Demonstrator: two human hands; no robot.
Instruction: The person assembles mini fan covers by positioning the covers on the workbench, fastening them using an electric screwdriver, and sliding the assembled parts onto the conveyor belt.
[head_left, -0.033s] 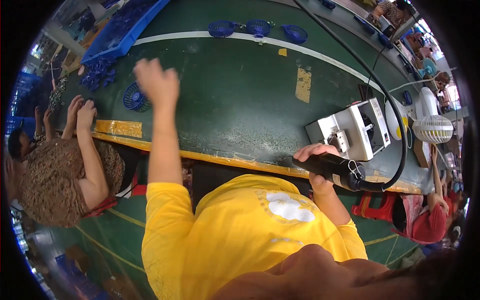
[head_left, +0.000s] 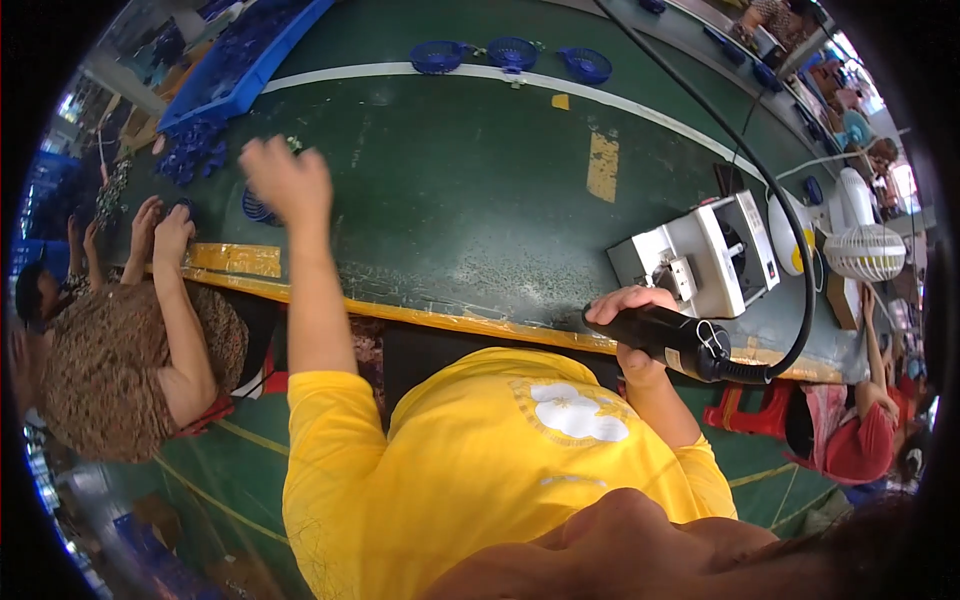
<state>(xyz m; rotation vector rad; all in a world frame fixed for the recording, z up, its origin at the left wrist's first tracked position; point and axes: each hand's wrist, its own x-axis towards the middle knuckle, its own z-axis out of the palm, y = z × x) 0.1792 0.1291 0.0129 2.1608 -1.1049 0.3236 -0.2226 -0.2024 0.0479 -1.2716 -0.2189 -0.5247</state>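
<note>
My left hand (head_left: 287,182) reaches over the green work table, its fingers apart, slightly smeared by motion, with nothing visible in them. Below and beside it a round blue plastic basket (head_left: 257,208) is partly hidden by the hand. A small pale green and white bit (head_left: 293,144) shows just past the fingers. Near the table's front edge, my right hand (head_left: 637,303) is wrapped round a black electric screwdriver (head_left: 662,334). The tool lies roughly level, with a wire loop and thick black cord (head_left: 805,300) at its rear end; its front tip cannot be made out.
A white box-shaped machine (head_left: 700,255) stands right of centre, beside a white fan (head_left: 865,255). Several blue baskets, one being a round basket (head_left: 512,52), line the far white strip. At left are a blue tray (head_left: 240,98), loose blue parts (head_left: 192,152) and a co-worker's hands (head_left: 172,232).
My left hand has shifted left and slightly down, covering more of the blue basket. My right hand and the screwdriver stay in place.
</note>
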